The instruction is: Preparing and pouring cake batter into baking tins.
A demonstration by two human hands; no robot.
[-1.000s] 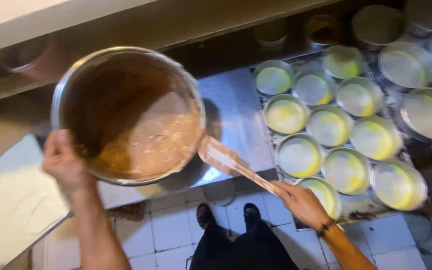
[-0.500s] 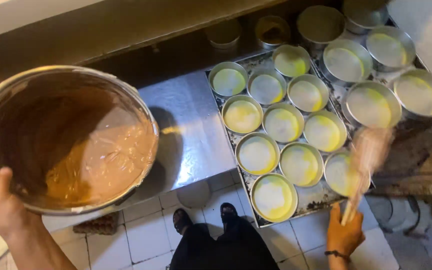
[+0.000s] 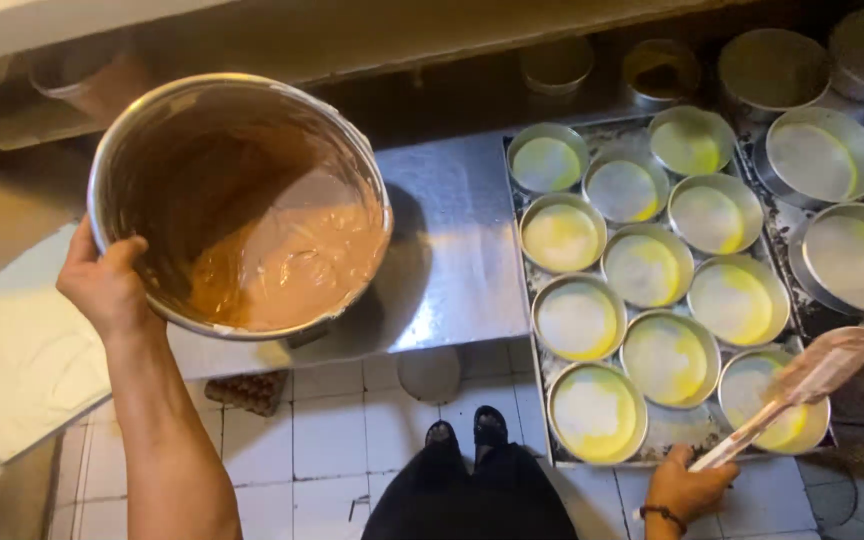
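My left hand grips the rim of a large steel mixing bowl, tilted toward me above the steel counter. Brown batter lies pooled in the bowl's lower side. My right hand holds a spatula by its handle, low at the right. Its batter-smeared blade hovers over the near right corner of a baking tray. Several small round greased tins fill that tray, all without batter.
Larger round tins sit at the far right, and more tins stand on a darker shelf behind. A white cloth lies at the left. Below are white floor tiles and my dark shoes.
The spatula has left the bowl and swung right over the tray. The bowl, held in my left hand, has tipped further toward me.
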